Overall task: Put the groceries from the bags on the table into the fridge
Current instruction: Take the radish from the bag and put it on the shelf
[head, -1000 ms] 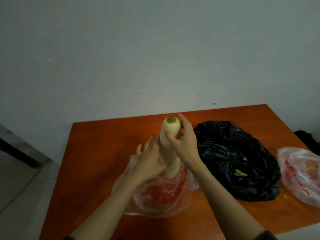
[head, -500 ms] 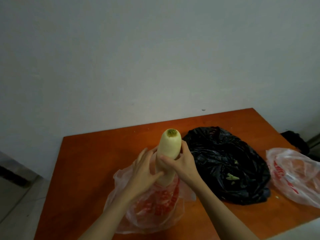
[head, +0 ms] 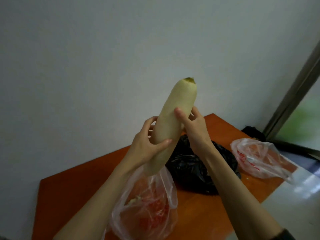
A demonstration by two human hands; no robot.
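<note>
Both hands grip the white radish (head: 173, 118): left hand (head: 147, 144) wraps its lower half, right hand (head: 194, 125) its middle. Radish held tilted, clear of the near clear bag (head: 147, 210), above the tabletop (head: 78, 179). One item out; none stored. Black bag (head: 194, 170) and far clear bag (head: 259, 158) at the right edge unemptied, contents unclear. Fridge not in view.

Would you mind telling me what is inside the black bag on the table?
Nothing can be made out inside the black bag. Its crumpled plastic is opaque, and the radish and the right forearm cover part of it, so the contents stay hidden.
</note>
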